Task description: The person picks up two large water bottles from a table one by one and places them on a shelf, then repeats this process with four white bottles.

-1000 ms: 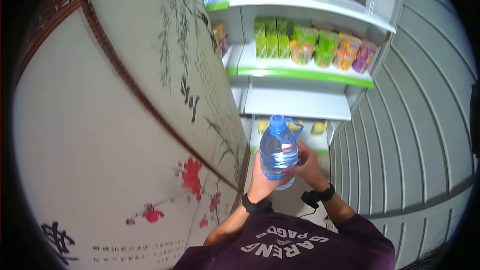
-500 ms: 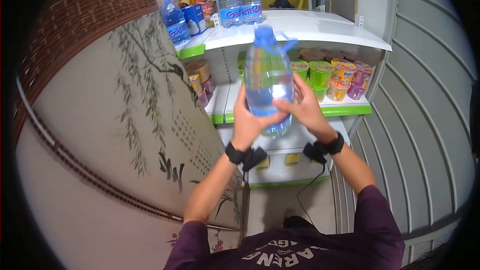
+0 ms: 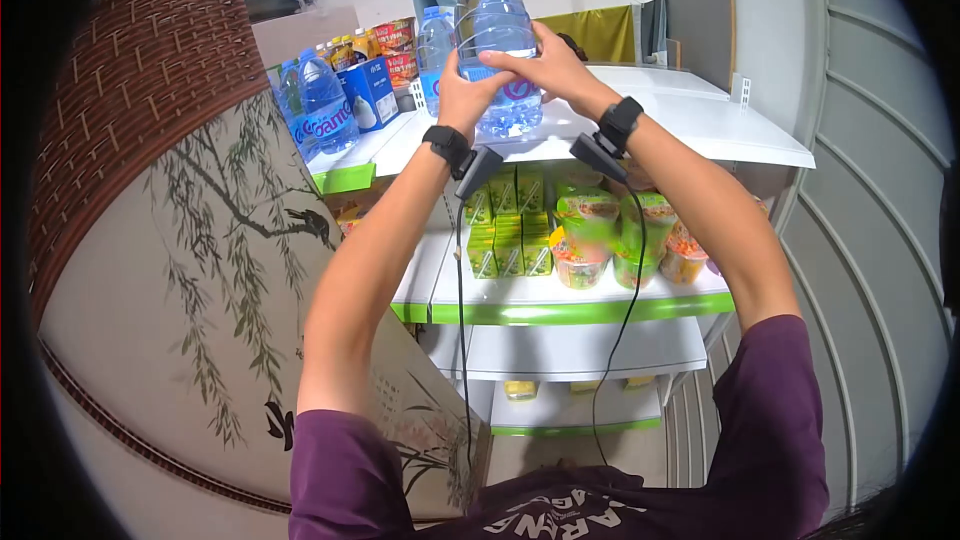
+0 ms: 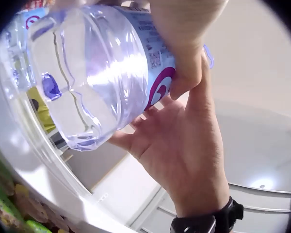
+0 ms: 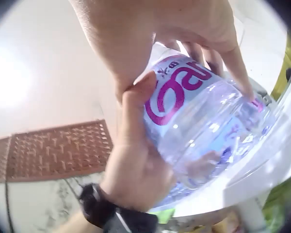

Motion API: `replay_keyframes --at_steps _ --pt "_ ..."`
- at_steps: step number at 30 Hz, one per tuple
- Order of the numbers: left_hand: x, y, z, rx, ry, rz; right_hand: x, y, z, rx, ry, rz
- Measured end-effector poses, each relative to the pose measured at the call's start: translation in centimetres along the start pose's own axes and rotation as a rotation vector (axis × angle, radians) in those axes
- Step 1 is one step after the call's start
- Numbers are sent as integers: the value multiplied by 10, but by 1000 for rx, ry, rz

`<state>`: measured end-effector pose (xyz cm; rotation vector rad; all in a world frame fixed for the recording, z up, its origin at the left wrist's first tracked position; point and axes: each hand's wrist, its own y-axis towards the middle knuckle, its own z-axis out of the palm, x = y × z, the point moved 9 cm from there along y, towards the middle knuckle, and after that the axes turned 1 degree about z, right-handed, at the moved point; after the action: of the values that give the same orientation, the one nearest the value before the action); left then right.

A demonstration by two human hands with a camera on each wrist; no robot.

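Note:
A large clear water bottle [image 3: 496,25] with a blue cap and handle is held between both hands over the front of the top white shelf [image 3: 700,130]. The left hand [image 3: 468,96] grips its left side, and the right hand [image 3: 560,70] grips its right side, thumbs towards the near face. In the left wrist view the bottle's [image 4: 94,73] ridged base shows; contact with the shelf cannot be told. Fingers of the right hand [image 4: 179,145] lie behind the bottle. The right wrist view shows the label of the bottle [image 5: 184,92] between the left hand [image 5: 136,165] and right hand [image 5: 160,29].
Another bottle [image 3: 432,45] stands just left of the held one. Further left are more bottles [image 3: 328,110] and a blue box [image 3: 370,93]. Green cartons [image 3: 508,245] and cup noodles [image 3: 583,240] fill the shelf below. A painted screen [image 3: 220,270] stands left, a ribbed grey wall [image 3: 870,190] right.
Both hands have raised the bottle from low before the lower shelves to the top shelf, arms now stretched forward. The head view has tilted up, showing more of the top shelf.

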<state>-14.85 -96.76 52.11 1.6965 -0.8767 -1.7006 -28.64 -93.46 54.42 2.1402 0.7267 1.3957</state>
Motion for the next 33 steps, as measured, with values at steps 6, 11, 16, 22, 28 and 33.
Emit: replay_keyframes --at_steps 6,11,16,22,28,33 --pt "68 46 -4 196 117 -292 -67 59 3 -35 -85 44" --pt "93 70 -10 300 233 -354 -90 79 8 -86 -26 82" --pt "127 81 -13 323 107 -453 -92 84 19 -38 38 193" --pt "147 90 -18 314 71 -470 -97 91 32 -15 30 308" --pt "156 97 -11 316 102 -472 -106 94 26 -25 10 324" --pt "149 88 -9 393 64 -460 -105 84 36 49 60 342"
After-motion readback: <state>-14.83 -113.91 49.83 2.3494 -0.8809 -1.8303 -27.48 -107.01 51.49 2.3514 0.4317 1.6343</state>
